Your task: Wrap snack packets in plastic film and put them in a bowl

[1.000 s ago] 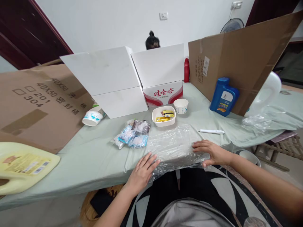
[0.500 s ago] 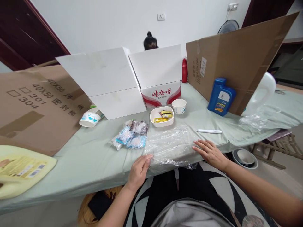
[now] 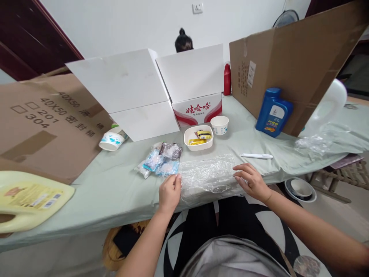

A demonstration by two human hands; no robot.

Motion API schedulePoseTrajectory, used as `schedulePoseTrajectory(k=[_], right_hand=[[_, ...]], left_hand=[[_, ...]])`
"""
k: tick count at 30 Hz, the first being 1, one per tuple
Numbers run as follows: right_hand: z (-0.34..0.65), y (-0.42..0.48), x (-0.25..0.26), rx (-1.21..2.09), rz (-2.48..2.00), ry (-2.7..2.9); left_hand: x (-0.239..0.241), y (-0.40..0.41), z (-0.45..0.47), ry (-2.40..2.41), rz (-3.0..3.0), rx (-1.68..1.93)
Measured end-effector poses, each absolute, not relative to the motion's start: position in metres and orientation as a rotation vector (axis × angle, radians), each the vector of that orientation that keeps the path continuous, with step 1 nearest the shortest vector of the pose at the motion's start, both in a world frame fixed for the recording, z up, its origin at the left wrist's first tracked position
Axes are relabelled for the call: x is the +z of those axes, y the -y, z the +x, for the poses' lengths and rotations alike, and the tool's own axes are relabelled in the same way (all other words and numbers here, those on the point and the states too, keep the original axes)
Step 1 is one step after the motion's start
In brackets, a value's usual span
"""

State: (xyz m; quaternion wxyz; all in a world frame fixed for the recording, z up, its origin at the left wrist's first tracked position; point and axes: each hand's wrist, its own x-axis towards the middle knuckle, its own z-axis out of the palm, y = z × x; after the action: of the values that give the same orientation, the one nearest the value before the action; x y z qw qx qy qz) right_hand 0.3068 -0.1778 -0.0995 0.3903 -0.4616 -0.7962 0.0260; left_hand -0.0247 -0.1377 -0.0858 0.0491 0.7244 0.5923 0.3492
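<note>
A crinkled sheet of clear plastic film (image 3: 206, 175) lies along the table's near edge. My left hand (image 3: 170, 192) is closed, pinching the film's left edge between thumb and fingers. At the film's right edge is my right hand (image 3: 252, 182), its fingers bent but apart and touching or just beside the film. Beyond my left hand lies a pile of small wrapped packets (image 3: 161, 159), blue, dark and clear. A white bowl (image 3: 187, 144) behind the film holds yellow-wrapped snacks (image 3: 198, 141). To its right stands a paper cup (image 3: 220, 126).
A white pen (image 3: 256, 156) lies beyond my right hand. Around the table stand a blue bottle (image 3: 273, 111), a pale yellow jug (image 3: 31, 202), a white carton (image 3: 198, 111) and brown cardboard (image 3: 276, 73). A paper cup lies tipped (image 3: 111, 141) at left. A person's head (image 3: 183, 41) shows behind the carton.
My left hand has moved up and away from me, with the film's near edge drawn back. My right fingers, flatter before, are now more bent. The view has shifted slightly.
</note>
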Motion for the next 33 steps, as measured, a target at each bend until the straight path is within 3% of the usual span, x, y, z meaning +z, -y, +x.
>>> schedulePoseTrajectory(k=[5,15,22,33], right_hand=[[0.297,0.162,-0.107,0.207,-1.479,1.819],[0.284,0.142,-0.105,0.389,-1.395,1.629],[0.289,0.130,-0.106,0.281,-1.629,1.517],[0.280,0.119,-0.096,0.608,-1.233,1.700]], left_hand=[[-0.097,0.112,-0.011,-2.062,2.188,0.862],[-0.118,0.113,-0.007,-2.078,2.238,0.930],[-0.122,0.110,-0.011,-2.110,2.211,0.983],[-0.121,0.110,-0.009,-2.092,2.214,0.968]])
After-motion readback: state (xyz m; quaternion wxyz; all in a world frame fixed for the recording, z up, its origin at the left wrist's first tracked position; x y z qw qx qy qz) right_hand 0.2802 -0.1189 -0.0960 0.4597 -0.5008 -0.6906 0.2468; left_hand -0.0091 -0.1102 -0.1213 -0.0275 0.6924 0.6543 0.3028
